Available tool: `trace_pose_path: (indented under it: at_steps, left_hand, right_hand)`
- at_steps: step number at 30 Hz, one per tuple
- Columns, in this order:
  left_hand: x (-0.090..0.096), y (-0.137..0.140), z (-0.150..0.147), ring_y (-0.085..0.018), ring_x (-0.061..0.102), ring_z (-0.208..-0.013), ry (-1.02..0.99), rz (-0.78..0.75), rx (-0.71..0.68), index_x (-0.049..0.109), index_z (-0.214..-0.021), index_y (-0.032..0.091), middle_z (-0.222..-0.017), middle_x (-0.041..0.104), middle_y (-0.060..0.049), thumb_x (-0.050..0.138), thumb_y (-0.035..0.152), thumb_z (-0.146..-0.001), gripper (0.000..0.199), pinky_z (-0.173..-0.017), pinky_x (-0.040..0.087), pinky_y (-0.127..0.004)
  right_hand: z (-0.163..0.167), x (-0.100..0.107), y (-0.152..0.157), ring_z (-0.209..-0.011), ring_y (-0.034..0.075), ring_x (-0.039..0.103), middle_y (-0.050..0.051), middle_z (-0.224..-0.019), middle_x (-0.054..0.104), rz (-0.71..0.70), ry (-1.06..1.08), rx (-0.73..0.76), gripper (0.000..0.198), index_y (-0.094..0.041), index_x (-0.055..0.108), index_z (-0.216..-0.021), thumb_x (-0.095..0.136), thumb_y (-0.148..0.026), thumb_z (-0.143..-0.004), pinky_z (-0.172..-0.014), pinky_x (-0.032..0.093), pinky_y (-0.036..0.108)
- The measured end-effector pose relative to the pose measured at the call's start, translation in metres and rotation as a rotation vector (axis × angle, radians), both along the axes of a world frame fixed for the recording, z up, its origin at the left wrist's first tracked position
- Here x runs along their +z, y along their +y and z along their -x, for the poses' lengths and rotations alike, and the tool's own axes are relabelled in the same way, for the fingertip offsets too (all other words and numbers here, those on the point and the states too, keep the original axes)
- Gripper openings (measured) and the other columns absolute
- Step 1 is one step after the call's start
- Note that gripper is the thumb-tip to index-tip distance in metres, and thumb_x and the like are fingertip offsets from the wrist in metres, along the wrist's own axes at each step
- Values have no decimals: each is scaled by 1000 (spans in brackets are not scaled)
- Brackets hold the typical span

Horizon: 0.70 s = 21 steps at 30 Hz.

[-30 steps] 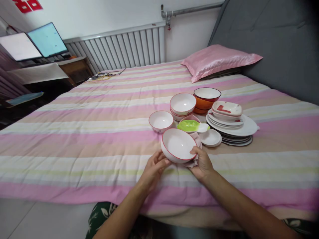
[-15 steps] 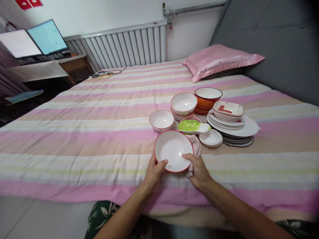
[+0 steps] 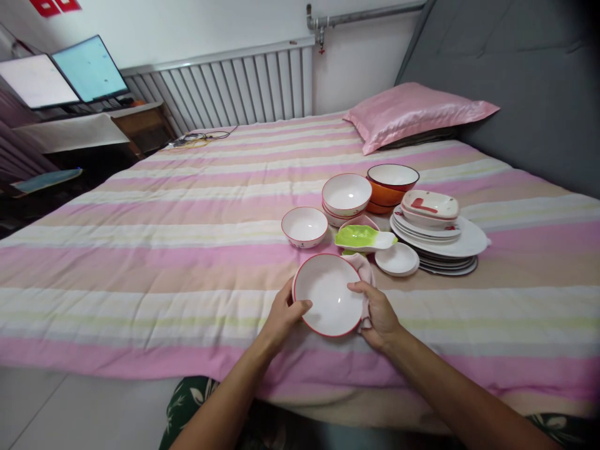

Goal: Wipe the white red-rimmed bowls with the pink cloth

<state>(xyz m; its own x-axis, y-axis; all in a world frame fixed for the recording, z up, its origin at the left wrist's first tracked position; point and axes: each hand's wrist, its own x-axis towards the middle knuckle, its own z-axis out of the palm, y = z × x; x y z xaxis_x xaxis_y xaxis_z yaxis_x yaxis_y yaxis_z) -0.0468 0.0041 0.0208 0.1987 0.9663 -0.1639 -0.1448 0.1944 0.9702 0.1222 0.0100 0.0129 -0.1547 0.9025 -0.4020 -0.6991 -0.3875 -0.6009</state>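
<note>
A white bowl with a red rim (image 3: 328,297) is held between my two hands, its inside tilted up toward me. My left hand (image 3: 285,315) is closed on its left edge, thumb over the rim. On the opposite edge my right hand (image 3: 377,312) grips the bowl, thumb inside it. A pale pink cloth (image 3: 365,270) is pressed between the right hand and the bowl's outside. Just beyond stand a small red-rimmed bowl (image 3: 304,226), a green leaf-shaped dish (image 3: 359,236) and a small white dish (image 3: 397,259). The fingers under the bowl are hidden.
Behind stand stacked red-rimmed bowls (image 3: 347,194) and orange bowls (image 3: 392,178). To the right is a pile of plates (image 3: 473,239) topped by square dishes (image 3: 430,205). A pink pillow (image 3: 417,115) lies farther back on the striped bedspread (image 3: 164,250).
The bowl has come slightly down toward me and turned a little between my hands. Both thumbs have shifted slightly on it, and the cloth has moved with the right hand.
</note>
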Motion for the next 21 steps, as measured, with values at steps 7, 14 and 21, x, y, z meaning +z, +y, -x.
trace_pose_path:
  at_steps: [7,14,21]
  left_hand:
    - [-2,2,3,-28,62,-94,-51,119,-16,56,-121,10,-105,68,-13,59,40,-76,53,-81,47,-35]
    - [3,-3,2,-29,64,-89,-179,232,-3,59,-119,13,-95,72,-11,63,46,-72,58,-83,47,-38]
    - [5,-3,0,-33,58,-105,-214,343,-6,64,-112,12,-102,70,-12,60,58,-72,61,-91,43,-41]
  right_hand:
    - [-4,-1,0,-66,24,69,5,-69,73,93,-37,79,34,-13,66,-93,62,-19,-60,-49,53,26]
    - [-11,7,4,-70,25,69,5,-73,73,117,4,188,36,-15,67,-91,58,-18,-57,-56,56,29]
    - [-10,8,4,-74,25,69,5,-74,73,171,41,272,40,-17,66,-95,55,-18,-57,-63,56,34]
